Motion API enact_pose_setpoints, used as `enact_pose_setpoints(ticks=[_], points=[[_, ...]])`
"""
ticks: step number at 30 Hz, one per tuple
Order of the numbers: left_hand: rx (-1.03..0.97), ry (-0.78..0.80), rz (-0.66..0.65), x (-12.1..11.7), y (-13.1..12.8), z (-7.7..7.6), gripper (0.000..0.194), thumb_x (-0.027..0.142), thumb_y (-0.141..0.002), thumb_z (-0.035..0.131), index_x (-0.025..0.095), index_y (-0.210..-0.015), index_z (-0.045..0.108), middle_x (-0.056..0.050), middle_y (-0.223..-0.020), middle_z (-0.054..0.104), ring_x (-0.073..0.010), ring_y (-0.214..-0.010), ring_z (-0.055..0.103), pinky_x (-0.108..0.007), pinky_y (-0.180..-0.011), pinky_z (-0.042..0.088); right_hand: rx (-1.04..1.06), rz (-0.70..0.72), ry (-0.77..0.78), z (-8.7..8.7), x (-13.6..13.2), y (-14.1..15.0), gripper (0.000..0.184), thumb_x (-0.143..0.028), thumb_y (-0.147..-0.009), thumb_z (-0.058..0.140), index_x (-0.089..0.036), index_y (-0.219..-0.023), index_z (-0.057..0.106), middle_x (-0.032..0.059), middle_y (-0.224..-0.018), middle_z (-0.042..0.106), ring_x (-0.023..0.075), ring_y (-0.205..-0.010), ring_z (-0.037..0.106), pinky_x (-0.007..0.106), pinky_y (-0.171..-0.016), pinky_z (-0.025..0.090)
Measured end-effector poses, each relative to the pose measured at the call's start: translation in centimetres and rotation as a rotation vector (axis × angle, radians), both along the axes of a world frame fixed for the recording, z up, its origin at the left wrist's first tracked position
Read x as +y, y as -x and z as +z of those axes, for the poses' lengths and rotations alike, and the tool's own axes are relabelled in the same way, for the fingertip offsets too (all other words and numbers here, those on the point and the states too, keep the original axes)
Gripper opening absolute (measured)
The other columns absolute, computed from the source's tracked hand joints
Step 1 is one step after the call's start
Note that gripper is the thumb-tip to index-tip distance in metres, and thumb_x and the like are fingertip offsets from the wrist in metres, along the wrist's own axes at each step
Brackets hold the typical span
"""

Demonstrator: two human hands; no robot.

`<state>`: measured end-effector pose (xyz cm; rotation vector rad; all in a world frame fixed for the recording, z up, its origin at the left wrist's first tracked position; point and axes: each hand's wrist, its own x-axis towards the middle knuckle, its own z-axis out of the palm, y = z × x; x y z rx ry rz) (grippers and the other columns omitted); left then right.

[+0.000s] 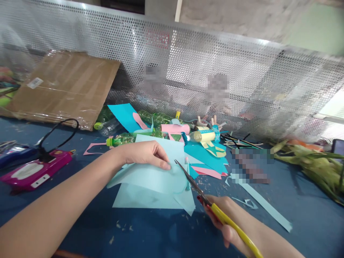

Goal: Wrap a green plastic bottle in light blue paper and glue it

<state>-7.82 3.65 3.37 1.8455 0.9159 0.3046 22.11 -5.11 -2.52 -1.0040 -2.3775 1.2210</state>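
My left hand (149,153) pinches a light blue paper piece (147,179) between thumb and fingers. That piece curves up over a flat light blue sheet (131,199) on the blue table. My right hand (233,213) grips yellow-handled scissors (194,184), their dark blades pointing up and left. The tips are slightly parted, close to my left thumb and the paper's right side. Light blue offcuts and a long paper strip (264,200) lie right of my right hand.
Green plastic bottles (123,139), a yellow-wrapped bottle (205,135) and coloured paper (215,159) lie behind the sheet. A pink power strip (37,170) is at left, below a cardboard panel (64,86). Corn husks (309,161) lie at right. A perforated metal screen (188,68) closes the back.
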Motion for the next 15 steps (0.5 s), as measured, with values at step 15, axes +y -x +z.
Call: enact_pose_setpoints(ticks=[15], points=[[-0.015, -0.017, -0.021, 0.03, -0.08, -0.03, 0.018, 0.039, -0.074, 0.073, 0.022, -0.078, 0.078, 0.001, -0.068, 0.069, -0.0108, -0.060, 0.054, -0.020, -0.056, 0.040, -0.012, 0.049, -0.040, 0.88, -0.26, -0.11, 0.064, -0.082, -0.082, 0.025, -0.021, -0.083, 0.043, -0.0038, -0.065, 0.037, 0.0113, -0.052, 0.033, 0.024, -0.045, 0.036]])
